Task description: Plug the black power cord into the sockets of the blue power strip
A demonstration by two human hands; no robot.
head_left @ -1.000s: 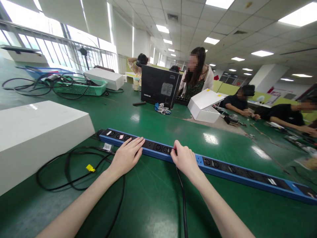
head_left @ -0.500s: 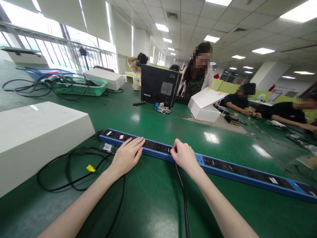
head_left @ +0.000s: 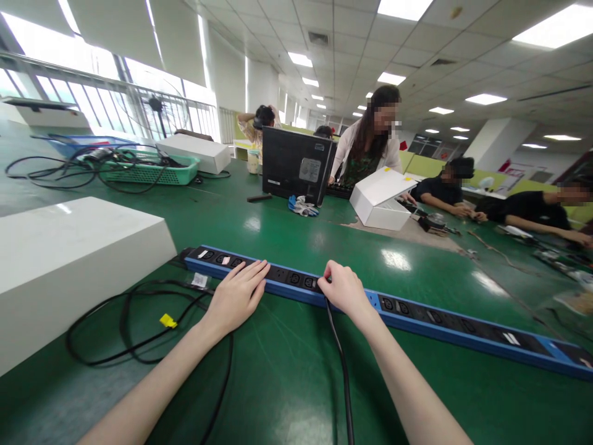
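Note:
A long blue power strip (head_left: 417, 318) with black sockets lies across the green table (head_left: 296, 235). My left hand (head_left: 238, 295) rests flat on its left part, fingers stretched out over the sockets. My right hand (head_left: 346, 290) is closed over the strip's middle, gripping a plug that is mostly hidden under the fingers. A black cable (head_left: 341, 364) runs from under that hand toward me.
A white box (head_left: 69, 259) sits at the left, with coiled black cable (head_left: 130, 321) bearing a yellow tag in front. Farther off are a black monitor (head_left: 296, 164), an open white box (head_left: 382, 198), a green basket (head_left: 148, 167) and several people seated at the right.
Both hands stay on the power strip. The view has tilted slightly; a standing person behind the monitor has shifted a little.

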